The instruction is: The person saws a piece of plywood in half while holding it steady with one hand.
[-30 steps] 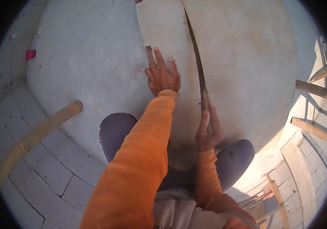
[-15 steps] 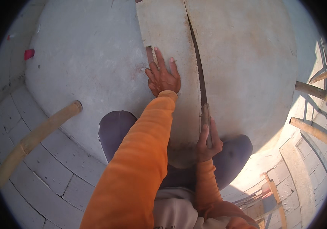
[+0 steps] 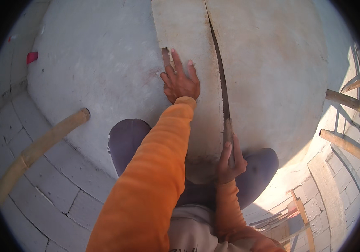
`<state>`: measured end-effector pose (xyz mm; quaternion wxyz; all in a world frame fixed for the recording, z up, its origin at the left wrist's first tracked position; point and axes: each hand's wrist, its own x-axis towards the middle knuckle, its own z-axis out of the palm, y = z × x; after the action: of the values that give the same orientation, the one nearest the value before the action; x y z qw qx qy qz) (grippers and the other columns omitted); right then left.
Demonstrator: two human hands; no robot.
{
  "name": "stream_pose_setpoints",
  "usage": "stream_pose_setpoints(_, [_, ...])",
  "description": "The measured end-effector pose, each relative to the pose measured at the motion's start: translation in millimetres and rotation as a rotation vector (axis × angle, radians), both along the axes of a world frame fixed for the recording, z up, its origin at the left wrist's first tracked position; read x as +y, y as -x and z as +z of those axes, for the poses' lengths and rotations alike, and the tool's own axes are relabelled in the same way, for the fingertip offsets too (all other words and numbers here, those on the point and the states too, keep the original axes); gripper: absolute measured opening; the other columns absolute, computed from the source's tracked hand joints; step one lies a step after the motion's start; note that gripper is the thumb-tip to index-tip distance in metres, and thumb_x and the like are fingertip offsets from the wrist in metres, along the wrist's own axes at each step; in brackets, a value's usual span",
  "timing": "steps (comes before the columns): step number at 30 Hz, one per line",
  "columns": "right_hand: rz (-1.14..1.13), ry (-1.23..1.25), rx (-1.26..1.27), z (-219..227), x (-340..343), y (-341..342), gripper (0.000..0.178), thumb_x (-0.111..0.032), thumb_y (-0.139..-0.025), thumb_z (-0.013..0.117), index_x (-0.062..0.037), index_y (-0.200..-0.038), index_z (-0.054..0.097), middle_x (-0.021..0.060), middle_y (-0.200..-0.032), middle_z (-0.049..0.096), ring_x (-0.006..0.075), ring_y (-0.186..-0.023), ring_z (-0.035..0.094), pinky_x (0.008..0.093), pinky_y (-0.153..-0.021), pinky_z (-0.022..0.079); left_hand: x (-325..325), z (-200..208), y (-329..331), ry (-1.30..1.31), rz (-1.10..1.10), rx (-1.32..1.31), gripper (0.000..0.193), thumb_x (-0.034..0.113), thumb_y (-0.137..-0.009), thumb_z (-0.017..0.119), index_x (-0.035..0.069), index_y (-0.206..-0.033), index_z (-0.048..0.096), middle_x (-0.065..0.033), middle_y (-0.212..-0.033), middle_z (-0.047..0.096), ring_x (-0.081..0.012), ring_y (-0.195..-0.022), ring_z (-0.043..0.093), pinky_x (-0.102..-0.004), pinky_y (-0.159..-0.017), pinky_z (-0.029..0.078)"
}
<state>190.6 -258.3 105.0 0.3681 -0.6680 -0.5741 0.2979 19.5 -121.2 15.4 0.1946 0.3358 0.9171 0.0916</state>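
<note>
My left hand (image 3: 182, 83) lies on a pale, narrow board strip (image 3: 186, 25), fingers apart, close to a broken notch in its left edge. My right hand (image 3: 231, 163) is wrapped round the handle of a handsaw (image 3: 224, 101), near my knees. The long dark blade points away from me, its toothed edge on the left. It lies along a split between the strip and a wider, brown-stained board (image 3: 276, 75). How deep the blade sits in the split I cannot tell.
A bamboo pole (image 3: 56, 136) reaches in at the left, above a grey block wall (image 3: 58, 185). More poles (image 3: 345, 101) stick out at the right. A pink object (image 3: 32, 57) sits at the far left. My knees (image 3: 127, 140) rest at the boards' near side.
My right hand and the saw have drawn back slightly toward me. My left hand stays at nearly the same spot on the strip.
</note>
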Motion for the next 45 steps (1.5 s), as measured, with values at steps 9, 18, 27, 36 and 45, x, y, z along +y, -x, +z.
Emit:
stream_pose_setpoints(9, [-0.060,0.030,0.064,-30,82,22,0.029,-0.007,-0.098,0.069,0.0051,-0.124,0.072,0.0206,-0.098,0.079,0.0157,-0.077,0.077,0.0294,-0.068,0.058,13,-9,-17,-0.010,-0.023,-0.012,0.064,0.052,-0.108,0.042,0.028,-0.166,0.028,-0.0124,-0.148,0.051,-0.0345,-0.119,0.052,-0.0517,-0.096,0.051])
stream_pose_setpoints(18, [-0.058,-0.047,0.101,-31,139,36,0.027,-0.005,-0.098,0.069,0.0048,-0.123,0.073,0.0162,-0.089,0.079,0.0080,-0.071,0.069,0.0252,-0.065,0.054,11,-13,-28,-0.113,-0.048,0.014,0.065,0.053,-0.108,0.041,0.028,-0.166,0.027,-0.0155,-0.146,0.052,-0.0358,-0.121,0.052,-0.0527,-0.098,0.050])
stream_pose_setpoints(27, [-0.048,0.009,-0.017,-15,-5,0,0.032,-0.004,-0.097,0.069,0.0073,-0.126,0.070,0.0217,-0.099,0.079,0.0167,-0.077,0.076,0.0275,-0.068,0.058,4,0,-5,-0.006,-0.018,-0.001,0.065,0.053,-0.108,0.042,0.028,-0.166,0.027,-0.0151,-0.149,0.051,-0.0361,-0.123,0.051,-0.0517,-0.099,0.051])
stream_pose_setpoints(36, [-0.055,-0.007,0.043,-35,76,20,0.030,-0.006,-0.097,0.070,0.0059,-0.124,0.072,0.0184,-0.095,0.079,0.0128,-0.070,0.072,0.0266,-0.066,0.057,11,-12,-19,-0.053,-0.029,-0.005,0.065,0.052,-0.108,0.042,0.027,-0.166,0.028,-0.0137,-0.142,0.054,-0.0360,-0.120,0.052,-0.0534,-0.098,0.050])
stream_pose_setpoints(45, [-0.072,-0.031,0.119,-44,138,39,0.030,-0.007,-0.098,0.070,0.0061,-0.125,0.071,0.0175,-0.090,0.079,0.0106,-0.069,0.070,0.0275,-0.065,0.056,12,-12,-27,-0.087,-0.053,0.021,0.065,0.052,-0.108,0.042,0.028,-0.167,0.026,-0.0119,-0.149,0.048,-0.0343,-0.119,0.051,-0.0519,-0.097,0.051])
